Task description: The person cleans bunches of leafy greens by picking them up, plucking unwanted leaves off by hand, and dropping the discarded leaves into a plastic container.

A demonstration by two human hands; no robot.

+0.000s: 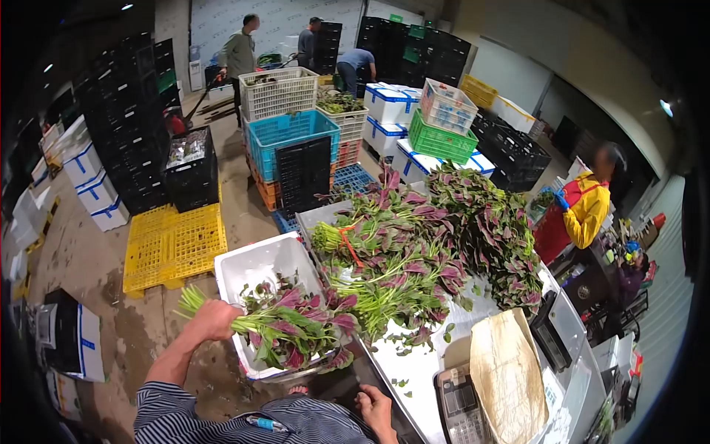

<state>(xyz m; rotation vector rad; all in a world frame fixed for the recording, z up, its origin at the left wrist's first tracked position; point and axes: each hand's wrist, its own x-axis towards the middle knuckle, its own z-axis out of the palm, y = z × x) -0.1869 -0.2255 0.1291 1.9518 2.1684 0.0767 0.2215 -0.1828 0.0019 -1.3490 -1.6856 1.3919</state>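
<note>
My left hand (214, 320) grips the stems of a bunch of red-and-green leafy greens (292, 329), held level over a white foam box (251, 270) that has more leaves in it. My right hand (377, 408) rests at the near edge of the white table (425, 366), holding nothing, fingers loosely curled. A big pile of the same greens (414, 248) covers the far part of the table, and one bunch in it has an orange band.
A brown paper bag (510, 374), a calculator-like device (460, 403) and a black scale (549, 333) lie on the table's near end. Yellow pallets (174, 244), stacked crates (292, 144) and foam boxes stand around. A person in yellow and red (584, 207) works at right; others stand far back.
</note>
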